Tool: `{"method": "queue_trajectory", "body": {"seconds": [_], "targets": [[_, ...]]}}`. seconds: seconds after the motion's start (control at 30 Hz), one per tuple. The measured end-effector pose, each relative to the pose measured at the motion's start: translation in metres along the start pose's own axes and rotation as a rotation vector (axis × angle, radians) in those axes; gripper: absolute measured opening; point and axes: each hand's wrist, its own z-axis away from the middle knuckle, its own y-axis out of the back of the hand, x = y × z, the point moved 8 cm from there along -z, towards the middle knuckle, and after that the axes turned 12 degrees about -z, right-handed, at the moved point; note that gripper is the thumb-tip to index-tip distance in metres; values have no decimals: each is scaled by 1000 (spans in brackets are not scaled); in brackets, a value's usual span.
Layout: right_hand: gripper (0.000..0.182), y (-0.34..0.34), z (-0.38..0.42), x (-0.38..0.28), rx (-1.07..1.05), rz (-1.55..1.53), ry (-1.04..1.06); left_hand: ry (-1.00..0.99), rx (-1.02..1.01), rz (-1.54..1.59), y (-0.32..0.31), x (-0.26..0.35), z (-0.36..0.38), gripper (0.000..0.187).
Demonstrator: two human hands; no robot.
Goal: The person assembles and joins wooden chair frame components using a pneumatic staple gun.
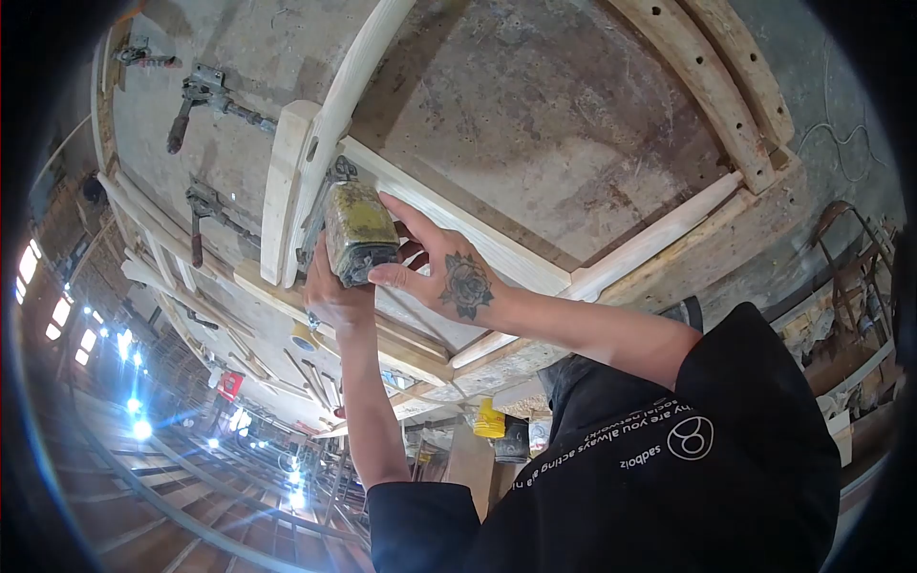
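Note:
A worn, boxy yellow-and-black tool (363,215), apparently a power tool, sits against the pale wooden frame; its exact kind does not show. My left hand (336,294) is closed around its lower left side, with the fingers partly hidden behind the body. From the right, my right hand (444,258) grips it between thumb and fingertips, thumb at the dark lower end. A short pale wooden piece (287,191) with a slot beside it lies just left of the tool. A long pale rail (478,224) runs from behind the tool toward the lower right.
Two toggle clamps (202,88) (202,202) are fixed on the worn work surface to the left. Curved wooden parts with holes (712,76) stand at upper right. A yellow object (489,418) is near my body. Metal scraps (850,234) lie at right.

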Motion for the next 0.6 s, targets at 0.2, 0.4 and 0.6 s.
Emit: {"method": "queue_trajectory", "body": {"seconds": [0.2, 0.4, 0.6], "targets": [[90, -1, -10, -5, 0, -52, 62, 16, -25, 49, -3, -7, -8, 59], [93, -6, -3, -2, -31, -67, -11, -10, -22, 46, 6, -4, -5, 60], [99, -7, -7, 4, -10, -77, 28, 34, -68, -2, 1, -13, 1, 58]]}}
